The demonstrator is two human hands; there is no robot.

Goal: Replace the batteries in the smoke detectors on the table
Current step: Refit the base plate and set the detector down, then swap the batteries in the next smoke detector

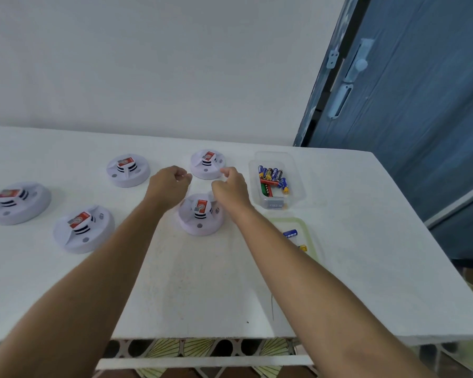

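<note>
Left grip (172, 184) and right grip (230, 184) are curled, holding nothing I can see. Far detector (204, 170) looks light and hard; hold its round edge.

Soft, cool, even light is flooding the bench (202, 282), leaving faint shadows beneath the fingers (185, 177). Wide-angle distortion is bending lines far from the fingers; everything is looking slightly soft.
</note>
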